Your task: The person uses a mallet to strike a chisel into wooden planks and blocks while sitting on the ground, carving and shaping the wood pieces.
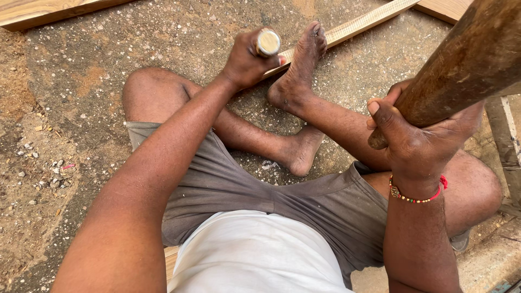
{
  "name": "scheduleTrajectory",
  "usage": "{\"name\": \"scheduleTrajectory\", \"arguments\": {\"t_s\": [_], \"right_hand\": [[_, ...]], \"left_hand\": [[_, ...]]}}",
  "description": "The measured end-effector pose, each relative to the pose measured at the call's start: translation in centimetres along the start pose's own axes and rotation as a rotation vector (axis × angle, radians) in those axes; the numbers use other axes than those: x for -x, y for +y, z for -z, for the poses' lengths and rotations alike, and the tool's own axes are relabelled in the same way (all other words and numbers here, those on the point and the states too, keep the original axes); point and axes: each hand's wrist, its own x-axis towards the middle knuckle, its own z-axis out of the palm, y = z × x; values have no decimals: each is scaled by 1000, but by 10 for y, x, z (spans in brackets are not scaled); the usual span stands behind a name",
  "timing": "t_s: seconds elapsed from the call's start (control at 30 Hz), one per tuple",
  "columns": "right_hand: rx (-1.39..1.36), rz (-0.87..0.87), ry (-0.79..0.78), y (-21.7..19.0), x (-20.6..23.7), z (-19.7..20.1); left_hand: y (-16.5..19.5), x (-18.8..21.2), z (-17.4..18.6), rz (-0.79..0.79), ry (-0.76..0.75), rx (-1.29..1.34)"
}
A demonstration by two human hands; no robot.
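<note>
Two hands are clenched: the left hand [247,57] around a chisel handle [268,42] over the wooden strip [347,28], the right hand [418,138] around a raised mallet [461,70]. A glancing blow could strike knuckles or the bare foot [301,65] beside the strip.

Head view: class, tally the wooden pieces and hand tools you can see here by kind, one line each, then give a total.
Pale wooden strip under the foot: 1
Pale wooden planks at the top corners: 2
Weathered grey wooden board at the right edge: 1
Thick dark brown wooden handle in the right hand: 1
Round-ended tool handle in the left hand: 1
Total: 6
</note>
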Motion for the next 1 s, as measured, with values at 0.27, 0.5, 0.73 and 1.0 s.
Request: {"name": "scheduleTrajectory", "arguments": {"t_s": [0.27,0.5,0.73,1.0], "right_hand": [[-108,-93,142,-26,-4,20],[115,-251,54,-50,-47,-18],[776,-391,-267,46,3,-31],[479,-362,-34,57,31,-3]], "left_hand": [[2,1,6,-43,-19,52],[5,9,8,-75,-17,98],[0,5,8,108,118,223],[2,-16,-7,-40,-3,64]]}}
